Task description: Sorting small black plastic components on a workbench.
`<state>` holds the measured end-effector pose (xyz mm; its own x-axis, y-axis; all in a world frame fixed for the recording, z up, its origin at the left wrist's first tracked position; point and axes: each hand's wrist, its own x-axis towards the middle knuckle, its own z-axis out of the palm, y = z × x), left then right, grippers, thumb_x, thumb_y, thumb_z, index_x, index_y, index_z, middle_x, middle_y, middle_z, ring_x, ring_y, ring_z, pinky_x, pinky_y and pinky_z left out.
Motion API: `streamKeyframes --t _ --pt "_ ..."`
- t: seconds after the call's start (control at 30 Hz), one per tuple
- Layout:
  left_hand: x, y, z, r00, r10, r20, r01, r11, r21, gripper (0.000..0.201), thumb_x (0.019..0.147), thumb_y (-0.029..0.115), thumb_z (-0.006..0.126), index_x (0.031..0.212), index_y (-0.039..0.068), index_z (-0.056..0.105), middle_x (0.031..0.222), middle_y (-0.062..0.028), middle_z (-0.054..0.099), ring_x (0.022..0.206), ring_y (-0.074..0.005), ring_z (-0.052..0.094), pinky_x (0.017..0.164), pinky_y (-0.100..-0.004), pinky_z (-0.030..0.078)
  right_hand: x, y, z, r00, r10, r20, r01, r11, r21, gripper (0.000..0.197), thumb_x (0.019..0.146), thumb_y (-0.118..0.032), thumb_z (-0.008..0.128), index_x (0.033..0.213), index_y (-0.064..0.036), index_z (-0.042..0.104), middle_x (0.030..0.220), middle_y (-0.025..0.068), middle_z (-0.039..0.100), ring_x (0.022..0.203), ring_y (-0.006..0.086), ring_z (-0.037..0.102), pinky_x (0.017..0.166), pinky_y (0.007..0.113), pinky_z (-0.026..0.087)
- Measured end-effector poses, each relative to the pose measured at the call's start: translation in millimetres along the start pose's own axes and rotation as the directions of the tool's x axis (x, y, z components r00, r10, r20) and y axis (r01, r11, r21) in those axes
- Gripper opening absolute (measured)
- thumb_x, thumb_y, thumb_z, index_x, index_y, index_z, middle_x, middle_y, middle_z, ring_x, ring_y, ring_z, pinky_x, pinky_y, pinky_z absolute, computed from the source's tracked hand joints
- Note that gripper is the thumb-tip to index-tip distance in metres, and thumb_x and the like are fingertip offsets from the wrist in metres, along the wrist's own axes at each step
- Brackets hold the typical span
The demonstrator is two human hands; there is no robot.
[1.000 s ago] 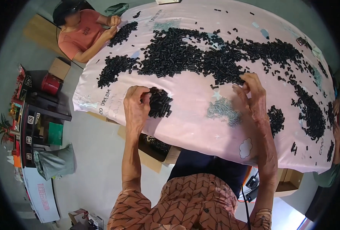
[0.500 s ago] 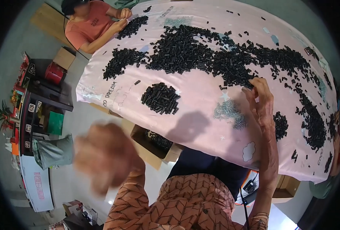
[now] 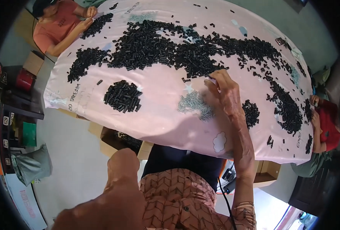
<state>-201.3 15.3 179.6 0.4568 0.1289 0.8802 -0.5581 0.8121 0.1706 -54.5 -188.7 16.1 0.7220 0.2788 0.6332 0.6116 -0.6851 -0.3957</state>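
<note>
Over the near edge of the black pile [image 3: 198, 63], my right hand [image 3: 228, 90] has its fingers bent in a pinch. A small black cylindrical piece [image 3: 211, 77] shows at its fingertips. Below the fingertips lies a patch of small clear or silvery parts [image 3: 196, 105]. My left hand [image 3: 104, 207] is raised very close in the lower left, large in the picture. Its fingers are mostly out of sight, so what it holds cannot be told. A separate round heap of black pieces [image 3: 122, 96] lies left of the middle.
A pale pink cloth [image 3: 158, 86] covers the table. More black pieces [image 3: 288, 111] spread to the right. One person [image 3: 58, 27] works at the far left, another in red [image 3: 329, 126] at the right. Open cardboard boxes [image 3: 145, 150] [image 3: 267, 172] stand below the near edge.
The view has swung right, so the table sits further left and the person in red shows more. My left hand, blurred before, has come closer and lower. My right hand stays at the pile's edge.
</note>
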Motion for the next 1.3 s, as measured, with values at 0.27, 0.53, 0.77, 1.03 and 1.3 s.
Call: streamKeyframes --t 0.27,0.53,0.77,1.03,1.3 --pt "5 -3 -21 0.997 0.027 0.073 -0.025 0.999 -0.028 0.01 0.087 0.014 0.065 0.097 0.012 0.068 0.101 -0.0016 0.062 0.094 -0.0136 0.057 0.068 -0.0288 0.051 -4 8 8 0.999 -0.033 0.03 0.031 0.998 0.063 0.017 0.079 -0.004 0.069 0.093 -0.0053 0.058 0.085 0.0119 0.058 0.066 0.0327 0.061 0.056 0.039 0.051" --pt "14 11 -30 0.988 0.089 0.126 -0.091 0.996 0.014 0.011 0.087 0.011 0.065 0.098 0.01 0.067 0.102 -0.0028 0.062 0.095 -0.0146 0.057 0.071 -0.0284 0.051 -6 6 6 0.999 0.022 0.046 -0.026 0.996 0.085 0.023 0.076 0.001 0.069 0.097 -0.0034 0.059 0.088 0.0124 0.06 0.072 0.032 0.063 0.058 0.037 0.052" --pt "2 11 -27 0.981 0.173 0.085 -0.176 0.984 0.027 0.013 0.086 0.009 0.065 0.099 0.008 0.066 0.102 -0.0039 0.062 0.096 -0.0154 0.057 0.073 -0.0281 0.051 -3 4 12 0.993 0.052 0.106 -0.058 0.996 0.061 0.022 0.077 0.0 0.068 0.096 -0.0029 0.058 0.089 0.0116 0.059 0.071 0.0329 0.062 0.059 0.037 0.051" --pt "-7 9 -1 0.949 0.31 0.063 -0.314 0.946 0.074 0.014 0.086 0.007 0.065 0.1 0.006 0.065 0.103 -0.0052 0.062 0.097 -0.0163 0.057 0.076 -0.0277 0.05 -4 3 18 1.0 0.001 0.027 -0.001 1.0 0.024 0.016 0.08 0.0 0.069 0.092 -0.0021 0.058 0.086 0.0103 0.061 0.064 0.0235 0.061 0.054 0.03 0.05" --pt "-30 -55 -43 0.877 0.02 -0.48 0.379 0.586 0.717 0.013 0.082 0.004 0.061 0.091 -0.005 0.06 0.087 -0.0099 0.062 0.082 -0.0183 0.061 0.064 -0.0247 0.048 -6 23 -10 0.998 0.051 -0.049 -0.053 0.997 -0.051 0.003 0.083 -0.001 0.06 0.083 -0.003 0.059 0.079 0.011 0.059 0.066 0.0285 0.061 0.059 0.036 0.051"
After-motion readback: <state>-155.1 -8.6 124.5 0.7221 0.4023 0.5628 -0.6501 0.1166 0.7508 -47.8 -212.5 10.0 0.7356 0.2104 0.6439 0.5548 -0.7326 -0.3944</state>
